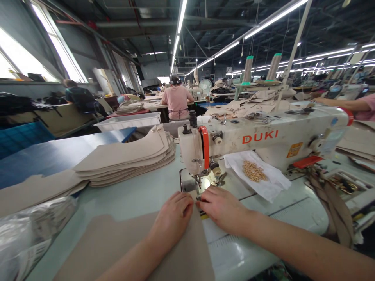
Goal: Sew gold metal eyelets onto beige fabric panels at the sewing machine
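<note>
While the left hand rests with curled fingers on the far end of a beige piece, the right hand sits just to its right, fingers bent and drawn narrow near the needle area of a sewing machine. Whether either hand grips anything cannot be told, since the fingertips are partly hidden. The beige piece lies flat on the near side of the table, its far end reaching up to the machine and its near end running out of view under the left forearm.

To the far left of the hands, a stack of beige pieces stands on the table, and at the near left lies a clear plastic bag. Right of the needle, gold-coloured metal bits are heaped on a white sheet beneath the machine's arm. Two thread cones stand beyond the machine, and farther off a person in a pink shirt sits facing away.
</note>
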Tool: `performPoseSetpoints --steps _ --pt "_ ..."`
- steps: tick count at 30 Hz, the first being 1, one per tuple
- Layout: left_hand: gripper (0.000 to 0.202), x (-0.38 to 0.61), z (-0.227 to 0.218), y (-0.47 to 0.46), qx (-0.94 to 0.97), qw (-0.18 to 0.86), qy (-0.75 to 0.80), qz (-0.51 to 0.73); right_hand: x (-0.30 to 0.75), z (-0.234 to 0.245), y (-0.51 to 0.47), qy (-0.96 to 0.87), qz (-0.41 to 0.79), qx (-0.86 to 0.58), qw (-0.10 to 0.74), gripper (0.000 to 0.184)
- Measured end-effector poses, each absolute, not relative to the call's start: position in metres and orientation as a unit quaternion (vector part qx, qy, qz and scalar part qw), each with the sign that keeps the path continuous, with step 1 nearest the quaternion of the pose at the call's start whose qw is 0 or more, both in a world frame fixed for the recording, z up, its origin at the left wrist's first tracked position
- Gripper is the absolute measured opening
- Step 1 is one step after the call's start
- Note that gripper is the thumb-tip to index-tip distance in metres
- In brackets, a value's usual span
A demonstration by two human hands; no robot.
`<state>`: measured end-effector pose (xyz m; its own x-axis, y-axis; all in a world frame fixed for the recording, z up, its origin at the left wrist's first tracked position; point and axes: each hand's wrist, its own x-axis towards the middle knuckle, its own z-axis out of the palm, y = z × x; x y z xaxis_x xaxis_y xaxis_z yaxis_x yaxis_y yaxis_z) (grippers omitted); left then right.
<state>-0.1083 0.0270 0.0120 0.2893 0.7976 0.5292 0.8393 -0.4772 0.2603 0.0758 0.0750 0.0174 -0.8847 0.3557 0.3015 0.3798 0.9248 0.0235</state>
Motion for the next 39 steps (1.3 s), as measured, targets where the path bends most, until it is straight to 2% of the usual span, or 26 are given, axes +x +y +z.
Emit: performPoseSetpoints --steps 6,12,27,32,39 --pt "0.019 -0.109 0.013 0.027 -0.808 0.033 -0.506 -0.3 0.076 0.024 0.068 -0.97 -0.087 -0.18 0.138 0.013" --pt "0.018 -0.11 0.011 0.026 -0.813 0.048 -0.502 -0.29 0.076 0.014 0.061 -0.956 -0.134 -0.196 0.169 0.026" --pt "0.019 -0.109 0.017 0.027 -0.824 0.059 -0.511 -0.237 0.075 0.011 0.06 -0.953 -0.151 -0.19 0.18 0.034" --pt "0.019 -0.109 0.015 0.026 -0.822 0.056 -0.518 -0.232 0.082 0.018 0.054 -0.958 -0.151 -0.18 0.167 0.03" --pt "0.019 -0.109 0.015 0.026 -0.815 0.054 -0.515 -0.26 0.111 0.03 0.035 -0.985 -0.084 -0.087 0.124 0.022"
